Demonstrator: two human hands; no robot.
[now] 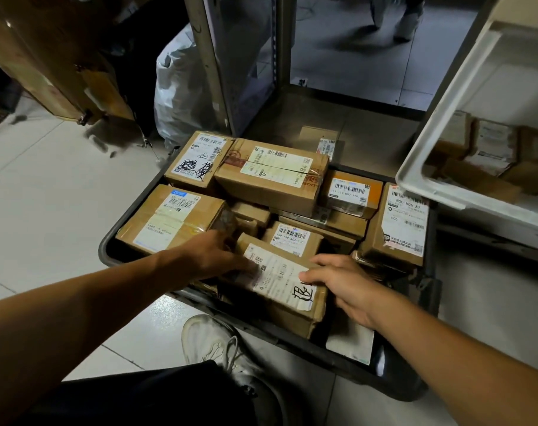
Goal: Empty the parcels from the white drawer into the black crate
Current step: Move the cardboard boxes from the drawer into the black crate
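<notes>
A white shoe (212,342) and dark trouser leg sit closest, just short of the black crate (292,336). Both hands bear on one parcel (287,290) at the crate's near edge: the left hand (218,255) at its far-left corner, the right hand (341,281) laid on its right end, fingers fairly straight, so it looks steadied or pressed down rather than clasped, probably to seat it among the packed boxes. Beyond the right hand, up and to the right, the white drawer (440,167) still holds several parcels.
</notes>
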